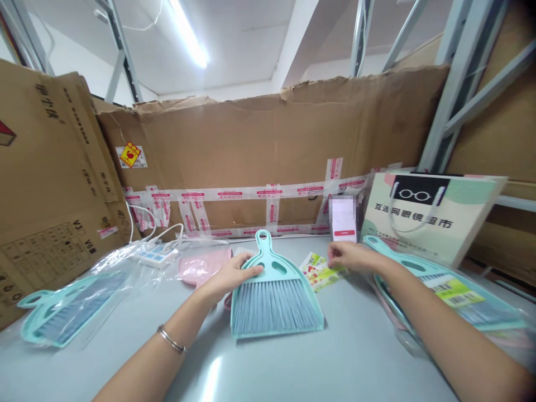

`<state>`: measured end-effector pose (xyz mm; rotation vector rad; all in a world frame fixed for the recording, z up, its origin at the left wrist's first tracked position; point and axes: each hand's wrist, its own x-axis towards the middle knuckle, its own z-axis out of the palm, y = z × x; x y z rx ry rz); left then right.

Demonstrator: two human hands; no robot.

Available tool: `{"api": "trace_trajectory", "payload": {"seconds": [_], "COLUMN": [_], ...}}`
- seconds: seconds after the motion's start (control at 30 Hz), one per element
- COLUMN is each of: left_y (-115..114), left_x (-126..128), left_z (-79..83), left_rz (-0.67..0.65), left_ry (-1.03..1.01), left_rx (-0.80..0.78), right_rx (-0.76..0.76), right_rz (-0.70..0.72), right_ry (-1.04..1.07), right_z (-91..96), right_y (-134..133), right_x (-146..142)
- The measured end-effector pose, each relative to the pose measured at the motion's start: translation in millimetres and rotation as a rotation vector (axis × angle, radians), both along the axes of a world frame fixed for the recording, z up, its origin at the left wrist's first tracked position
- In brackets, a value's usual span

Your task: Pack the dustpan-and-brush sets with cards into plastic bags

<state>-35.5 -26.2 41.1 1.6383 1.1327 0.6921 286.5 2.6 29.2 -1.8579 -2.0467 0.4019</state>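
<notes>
A turquoise dustpan lies on the table with a matching hand brush nested in it, blue-grey bristles toward me. My left hand is closed on the set's left edge, its thumb on top near the brush's slots; the fingers underneath are hidden. To the right of the set lie printed yellow-green label cards with red pictures. My right hand is over them, thumb and fingers pinched together at the edge of one card.
A bagged turquoise set lies at left, near a pink dustpan and a white power strip. Stacked sets lie at right before a paper bag. A phone leans against the cardboard wall behind.
</notes>
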Motion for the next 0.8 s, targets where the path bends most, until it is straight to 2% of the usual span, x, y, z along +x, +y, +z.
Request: {"api": "trace_trajectory", "payload": {"seconds": [0.13, 0.2, 0.3, 0.37, 0.43, 0.57, 0.7, 0.8], "left_y": [3.6, 5.4, 6.0, 4.3, 1.5, -4.7, -7.6, -7.8], "left_x": [1.7, 3.4, 7.1, 9.9, 12.4, 16.8, 19.4, 18.1], "left_z": [0.1, 0.2, 1.4, 2.9, 4.3, 5.5, 6.2, 6.7], "left_rz": [0.088, 0.138, 0.218, 0.243, 0.228, 0.144, 0.101, 0.091], "left_ry": [-0.256, -0.390, -0.512, -0.563, -0.586, -0.577, -0.618, -0.592], "left_rx": [-0.290, -0.419, -0.435, -0.411, -0.437, -0.493, -0.484, -0.431], "right_rx": [0.262, 0.249, 0.099, -0.016, -0.069, 0.022, 0.106, 0.167], "right_rz": [-0.007, 0.029, 0.148, 0.248, 0.338, 0.382, 0.358, 0.339], "right_ry": [0.439, 0.710, 0.988, 0.978, 0.864, 0.665, 0.524, 0.478], "right_z": [33.9, 51.7, 68.6, 71.0, 66.7, 46.6, 28.0, 23.2], "right_y": [-16.1, -32.1, -58.8, -72.7, -79.9, -74.5, -60.7, -56.6], "right_x": [-14.4, -25.1, -47.6, -66.2, -84.7, -107.4, -109.1, -108.9]}}
